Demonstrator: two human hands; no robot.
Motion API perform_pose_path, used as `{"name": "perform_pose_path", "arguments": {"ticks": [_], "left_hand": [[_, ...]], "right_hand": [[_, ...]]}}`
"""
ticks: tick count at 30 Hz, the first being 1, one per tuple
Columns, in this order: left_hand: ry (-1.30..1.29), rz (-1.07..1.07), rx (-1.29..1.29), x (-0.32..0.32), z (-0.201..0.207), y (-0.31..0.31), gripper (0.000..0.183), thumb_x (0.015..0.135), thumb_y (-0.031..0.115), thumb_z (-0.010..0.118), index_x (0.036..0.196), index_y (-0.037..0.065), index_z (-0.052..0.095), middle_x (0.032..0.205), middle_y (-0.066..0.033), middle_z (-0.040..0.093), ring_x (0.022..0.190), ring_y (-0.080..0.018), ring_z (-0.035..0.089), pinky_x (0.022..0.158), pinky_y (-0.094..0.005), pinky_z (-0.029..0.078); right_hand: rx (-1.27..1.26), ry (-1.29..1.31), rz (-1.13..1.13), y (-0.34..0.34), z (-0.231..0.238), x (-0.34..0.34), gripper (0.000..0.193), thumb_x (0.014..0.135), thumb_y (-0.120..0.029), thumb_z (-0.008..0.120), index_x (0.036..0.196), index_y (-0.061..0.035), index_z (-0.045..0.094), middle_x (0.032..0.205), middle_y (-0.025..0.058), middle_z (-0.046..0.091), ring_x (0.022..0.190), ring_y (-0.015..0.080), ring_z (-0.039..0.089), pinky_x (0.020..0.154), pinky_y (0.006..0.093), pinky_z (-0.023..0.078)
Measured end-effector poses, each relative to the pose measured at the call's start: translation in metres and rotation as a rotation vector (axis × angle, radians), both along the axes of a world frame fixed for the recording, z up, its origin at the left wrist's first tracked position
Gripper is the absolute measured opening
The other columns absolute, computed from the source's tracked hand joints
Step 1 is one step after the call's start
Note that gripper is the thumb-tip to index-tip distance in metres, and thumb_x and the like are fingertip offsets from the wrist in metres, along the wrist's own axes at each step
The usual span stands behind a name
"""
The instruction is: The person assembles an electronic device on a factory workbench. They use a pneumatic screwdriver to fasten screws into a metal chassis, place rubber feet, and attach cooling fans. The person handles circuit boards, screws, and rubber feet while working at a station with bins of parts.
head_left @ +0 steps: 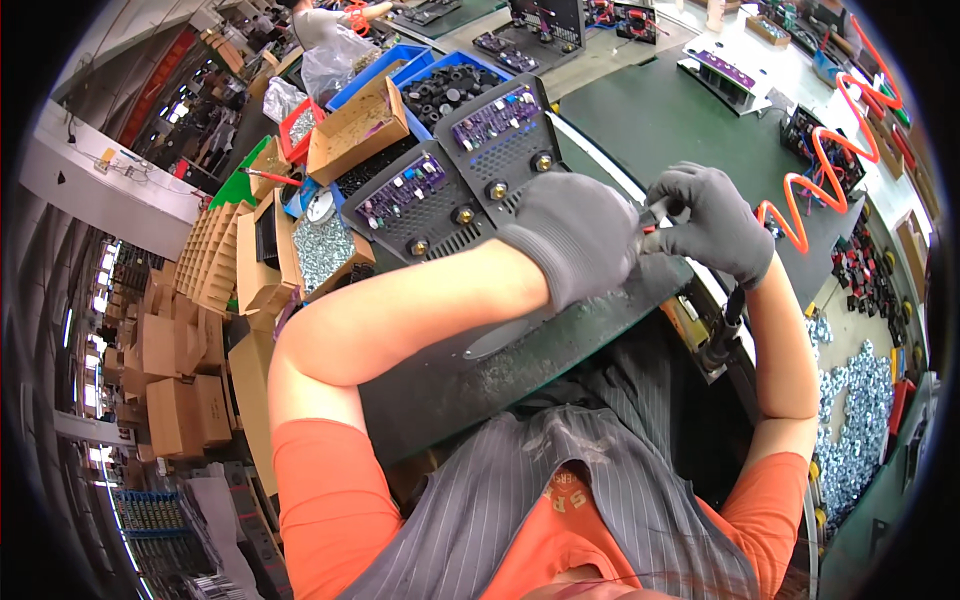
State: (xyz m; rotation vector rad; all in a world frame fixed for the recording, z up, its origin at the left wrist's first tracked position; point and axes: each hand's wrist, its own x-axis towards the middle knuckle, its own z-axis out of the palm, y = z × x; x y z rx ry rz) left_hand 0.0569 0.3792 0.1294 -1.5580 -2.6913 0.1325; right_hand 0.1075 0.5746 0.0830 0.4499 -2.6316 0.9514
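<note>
Both of my hands wear grey gloves and meet over the right part of the dark green work surface [430, 390]. My left hand [580, 235] is curled with its back showing, and its fingertips are hidden. My right hand [712, 222] is closed in a pinch beside it. Between the two hands is a small piece with a bit of red, too covered to name. Left of my left hand lie two black perforated panels, a nearer panel [415, 225] and a farther panel [535, 125]. Each carries a purple circuit board and round brass-coloured fittings.
Blue bins with black knobs [452, 92], an open cardboard box [357, 130], and a box of small metal screws [322, 250] stand at the left. A coiled orange air hose [815, 180] hangs at the right. Many shiny metal parts [858, 420] lie at the lower right.
</note>
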Motion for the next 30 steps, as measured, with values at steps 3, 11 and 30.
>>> {"name": "perform_pose_path", "arguments": {"ticks": [3,11,30], "left_hand": [[-0.061,-0.008,0.005,-0.002,0.0,-0.004,0.041,0.094,0.046,0.051,0.087,0.009,0.067,0.08,-0.0136,0.068,0.077,-0.0344,0.068,0.067,-0.0475,0.053],[0.064,0.022,-0.017,0.0,-0.005,0.0,0.044,0.093,0.049,0.052,0.087,0.007,0.066,0.081,-0.0135,0.068,0.078,-0.0334,0.067,0.066,-0.0464,0.053],[0.041,-0.008,0.04,-0.003,-0.009,-0.002,0.041,0.093,0.046,0.053,0.086,0.009,0.069,0.082,-0.0132,0.068,0.078,-0.0314,0.068,0.067,-0.045,0.053]], "right_hand": [[-0.015,-0.025,0.067,0.005,0.0,-0.002,0.036,0.063,-0.029,0.082,0.077,-0.0021,0.063,0.071,0.0144,0.059,0.068,0.0322,0.058,0.063,0.0398,0.046],[0.026,-0.036,0.107,0.013,0.0,-0.009,0.029,0.067,-0.027,0.082,0.077,-0.0036,0.068,0.07,0.0139,0.061,0.067,0.0308,0.06,0.061,0.0388,0.046],[-0.069,0.283,-0.943,0.16,-0.11,0.078,0.029,0.086,-0.019,0.069,0.115,-0.0122,0.068,0.109,0.0098,0.07,0.096,0.0207,0.065,0.085,0.0344,0.05]]}}
